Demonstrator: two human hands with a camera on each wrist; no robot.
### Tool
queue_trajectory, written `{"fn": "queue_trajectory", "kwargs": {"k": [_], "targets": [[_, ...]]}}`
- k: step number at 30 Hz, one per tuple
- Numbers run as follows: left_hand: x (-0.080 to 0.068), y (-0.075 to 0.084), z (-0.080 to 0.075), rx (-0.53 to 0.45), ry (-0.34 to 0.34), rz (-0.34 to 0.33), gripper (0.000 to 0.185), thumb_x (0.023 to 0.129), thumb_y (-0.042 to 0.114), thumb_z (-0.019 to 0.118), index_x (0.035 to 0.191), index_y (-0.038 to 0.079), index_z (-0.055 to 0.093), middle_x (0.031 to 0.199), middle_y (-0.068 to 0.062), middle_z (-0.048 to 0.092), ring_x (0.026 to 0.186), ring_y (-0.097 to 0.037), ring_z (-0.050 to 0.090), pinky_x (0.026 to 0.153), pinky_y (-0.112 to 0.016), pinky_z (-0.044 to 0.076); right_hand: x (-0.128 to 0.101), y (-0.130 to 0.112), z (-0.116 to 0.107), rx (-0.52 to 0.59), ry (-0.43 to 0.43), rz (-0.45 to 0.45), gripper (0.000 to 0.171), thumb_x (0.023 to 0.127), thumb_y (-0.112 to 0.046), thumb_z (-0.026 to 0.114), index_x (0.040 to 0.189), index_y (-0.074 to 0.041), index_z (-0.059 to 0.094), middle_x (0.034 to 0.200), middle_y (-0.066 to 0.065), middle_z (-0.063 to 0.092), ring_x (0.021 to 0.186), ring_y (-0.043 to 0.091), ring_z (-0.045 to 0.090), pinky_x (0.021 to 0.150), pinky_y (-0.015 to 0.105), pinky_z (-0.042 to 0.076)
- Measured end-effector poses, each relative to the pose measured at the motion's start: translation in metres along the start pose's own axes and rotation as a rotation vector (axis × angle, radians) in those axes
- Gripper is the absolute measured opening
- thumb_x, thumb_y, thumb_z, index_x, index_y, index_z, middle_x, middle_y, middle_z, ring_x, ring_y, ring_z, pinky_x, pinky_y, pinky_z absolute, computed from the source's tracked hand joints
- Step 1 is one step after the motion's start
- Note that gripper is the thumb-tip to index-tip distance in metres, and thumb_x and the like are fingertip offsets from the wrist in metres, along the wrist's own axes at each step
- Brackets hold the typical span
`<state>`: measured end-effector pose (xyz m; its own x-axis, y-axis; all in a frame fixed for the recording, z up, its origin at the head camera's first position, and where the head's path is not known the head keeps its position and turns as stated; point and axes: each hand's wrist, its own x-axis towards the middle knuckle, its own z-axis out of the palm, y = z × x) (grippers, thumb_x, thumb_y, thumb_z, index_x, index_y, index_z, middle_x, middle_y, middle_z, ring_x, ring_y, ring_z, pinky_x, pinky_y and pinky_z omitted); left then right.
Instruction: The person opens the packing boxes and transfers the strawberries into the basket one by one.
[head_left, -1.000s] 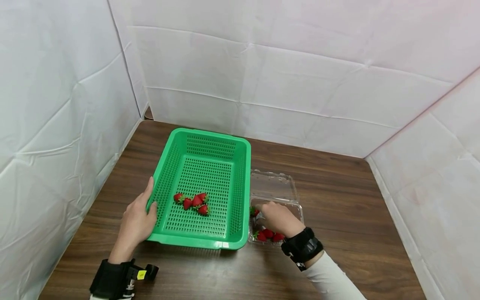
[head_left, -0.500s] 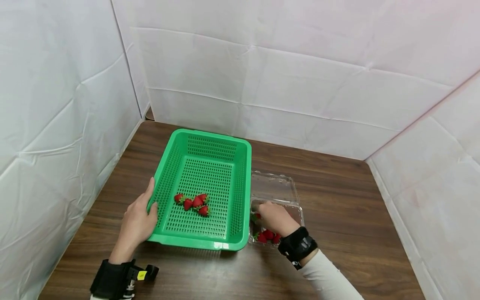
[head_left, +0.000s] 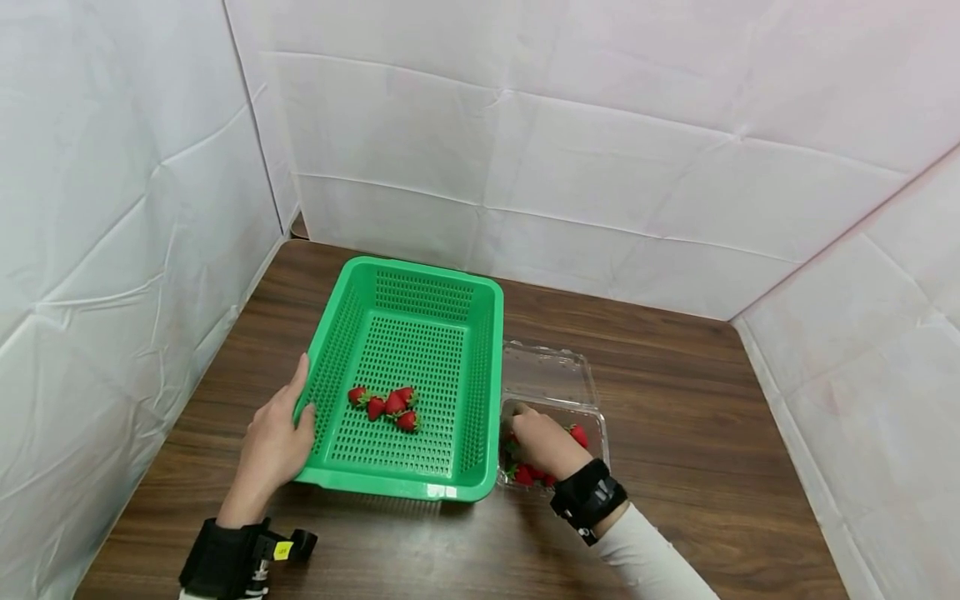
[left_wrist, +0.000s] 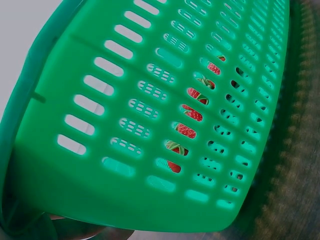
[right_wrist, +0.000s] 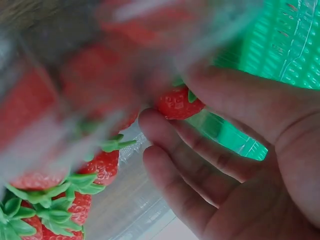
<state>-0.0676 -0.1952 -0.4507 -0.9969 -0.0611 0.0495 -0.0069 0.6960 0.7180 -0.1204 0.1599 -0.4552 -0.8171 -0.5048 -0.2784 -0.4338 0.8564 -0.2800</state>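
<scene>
A green perforated plastic basket (head_left: 405, 487) stands tilted toward me on the table, with several strawberries (head_left: 376, 407) in a cluster on its floor. My left hand (head_left: 273, 437) grips the basket's left rim, thumb inside the wall; the left wrist view shows the wall close up, strawberries visible through its slots. Right of the basket lies a clear plastic clamshell box (head_left: 596, 421) with its lid folded back. Down in the box, my right hand (head_left: 547, 440) pinches a strawberry (right_wrist: 179, 103) between thumb and fingers. More strawberries (right_wrist: 102, 167) sit around the hand, some blurred behind the box wall.
The clear lid (head_left: 546, 372) lies flat behind the box, beside the basket's right side. Dark wooden table (head_left: 690, 433) extends to the right and in front. White sheeting (head_left: 600, 183) walls off the back and both sides.
My right hand has shifted slightly left and lower inside the clear box, and a strawberry at the box's right side has come into view. The left hand and basket have stayed put.
</scene>
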Motion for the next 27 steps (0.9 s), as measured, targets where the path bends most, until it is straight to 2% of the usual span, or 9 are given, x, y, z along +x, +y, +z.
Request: {"fn": "queue_trajectory", "kwargs": {"k": [3,6,11,15,19,23,27], "targets": [[0.0,0.0,0.0,-0.001,-0.004,-0.002,0.069,0.098,0.005,0.045,0.157,0.016,0.01,0.147,-0.033,0.038,0.121,-0.053,0.048,0.088,-0.065,0.044,0.0,0.001,0.0,-0.001,0.01,-0.009,0.015,0.08,-0.004,0.077,0.093,-0.006,0.072,0.096,0.009,0.06,0.082,0.024,0.064,0.065,0.032,0.052],[0.0,0.0,0.0,-0.002,-0.006,-0.004,0.069,0.098,0.004,0.045,0.157,0.016,0.011,0.147,-0.033,0.038,0.121,-0.054,0.048,0.089,-0.065,0.044,-0.002,0.003,-0.002,0.017,0.019,-0.021,0.006,0.084,-0.004,0.072,0.086,-0.008,0.069,0.086,0.003,0.06,0.073,0.015,0.059,0.06,0.028,0.047],[0.0,0.001,0.0,-0.001,-0.005,-0.004,0.069,0.098,0.005,0.045,0.157,0.016,0.01,0.147,-0.033,0.037,0.122,-0.054,0.047,0.09,-0.066,0.043,-0.007,0.004,-0.009,0.039,0.028,-0.024,0.012,0.087,-0.004,0.066,0.078,-0.011,0.062,0.069,-0.003,0.056,0.059,0.008,0.047,0.055,0.025,0.039],[-0.001,0.001,-0.001,0.001,-0.01,-0.006,0.069,0.099,0.005,0.045,0.157,0.016,0.009,0.147,-0.033,0.037,0.122,-0.054,0.047,0.09,-0.066,0.043,-0.01,0.003,-0.014,0.055,0.029,-0.052,0.01,0.091,-0.005,0.063,0.084,-0.01,0.066,0.071,0.0,0.061,0.059,0.006,0.05,0.057,0.024,0.04],[0.0,0.001,-0.001,-0.001,-0.008,-0.005,0.069,0.099,0.005,0.045,0.157,0.016,0.01,0.146,-0.034,0.037,0.122,-0.054,0.047,0.09,-0.066,0.043,-0.014,0.002,-0.018,0.077,0.04,-0.091,0.013,0.094,-0.005,0.06,0.094,-0.009,0.072,0.082,0.005,0.069,0.064,0.006,0.058,0.06,0.023,0.046],[0.0,0.001,0.0,-0.002,-0.004,-0.003,0.068,0.099,0.005,0.045,0.157,0.015,0.01,0.147,-0.034,0.037,0.123,-0.053,0.047,0.091,-0.066,0.042,-0.016,0.002,-0.021,0.108,0.057,-0.131,0.015,0.092,-0.001,0.061,0.099,-0.007,0.073,0.09,0.008,0.069,0.074,0.011,0.061,0.062,0.023,0.047],[-0.001,0.0,0.0,0.0,-0.006,0.0,0.068,0.099,0.005,0.045,0.157,0.015,0.01,0.146,-0.034,0.038,0.123,-0.054,0.047,0.091,-0.066,0.042,-0.019,0.001,-0.022,0.125,0.056,-0.135,0.015,0.088,0.001,0.066,0.101,-0.005,0.071,0.095,0.008,0.067,0.081,0.015,0.061,0.063,0.023,0.048]]}}
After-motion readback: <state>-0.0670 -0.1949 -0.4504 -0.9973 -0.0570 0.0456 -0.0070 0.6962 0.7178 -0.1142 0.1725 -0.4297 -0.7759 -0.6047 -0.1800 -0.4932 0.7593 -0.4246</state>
